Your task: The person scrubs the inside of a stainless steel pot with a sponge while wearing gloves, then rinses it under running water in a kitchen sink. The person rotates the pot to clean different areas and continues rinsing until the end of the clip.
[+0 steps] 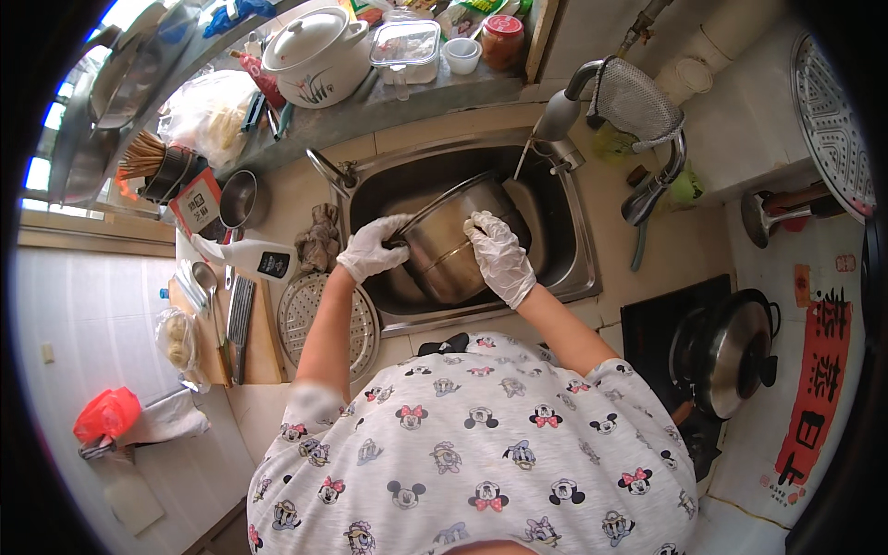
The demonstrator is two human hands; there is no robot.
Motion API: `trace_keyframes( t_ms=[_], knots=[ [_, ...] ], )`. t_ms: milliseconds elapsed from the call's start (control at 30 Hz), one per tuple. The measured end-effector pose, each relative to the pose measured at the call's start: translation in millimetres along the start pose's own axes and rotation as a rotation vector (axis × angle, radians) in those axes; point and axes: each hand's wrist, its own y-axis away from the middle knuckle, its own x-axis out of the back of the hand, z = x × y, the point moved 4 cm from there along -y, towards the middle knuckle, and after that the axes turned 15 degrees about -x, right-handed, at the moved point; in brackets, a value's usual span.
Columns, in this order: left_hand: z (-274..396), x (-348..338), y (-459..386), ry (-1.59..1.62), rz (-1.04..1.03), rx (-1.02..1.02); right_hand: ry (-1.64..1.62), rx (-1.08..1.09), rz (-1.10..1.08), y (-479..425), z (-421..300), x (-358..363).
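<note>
A large stainless steel pot (451, 243) lies tilted on its side in the dark sink basin (555, 257). At the left end of its rim, my left hand (374, 248), in a white disposable glove, grips the pot, the fingertips partly hidden. My right hand (501, 260), gloved too, has bent fingers at the pot's side wall; whether it pinches something small cannot be told. The tap's grey spray head (558, 116) hangs above the sink's back right.
Left of the sink are a perforated steamer plate (326, 322), a white spray bottle (260, 259), a grey rag (319, 239), and a cleaver (241, 319) on a wooden board (267, 347). A lidded wok (735, 354) stands right. A white casserole (316, 59) stands on the back ledge.
</note>
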Motion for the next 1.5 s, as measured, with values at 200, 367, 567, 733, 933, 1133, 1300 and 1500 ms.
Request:
trace_keyframes(
  t_ms=[200,367,567,733,933,1133,1300,1500],
  knots=[
    [2.3,-33.9,-17.4,-0.429,0.371,0.059,0.034,0.059,-0.065,1.2,-10.0,13.2],
    [2.7,-40.6,-13.2,-0.493,0.537,0.074,0.041,-0.155,-0.025,0.5,14.9,12.5],
    [14.2,-45.7,-16.2,-0.566,0.711,0.044,0.04,0.072,-0.007,4.9,-16.4,1.0],
    [-3.5,-45.8,-19.9,-0.564,0.681,0.195,0.019,-0.233,-0.01,-9.8,53.4,-1.8],
    [-15.2,-49.7,-22.2,-0.701,0.763,0.405,0.051,0.058,-0.078,-14.9,-9.8,-28.6],
    [-1.7,-50.0,-28.7,-0.77,0.825,0.268,-0.046,-0.726,-0.199,-77.0,73.3,-50.0],
    [-9.0,-50.7,-19.1,-0.798,0.831,0.288,0.322,-0.215,-0.228,-50.7,-4.5,-58.3],
    [-8.3,-55.1,-24.8,-0.746,0.842,0.284,0.447,-0.187,-0.09,-64.1,44.8,-71.9]
  ],
)
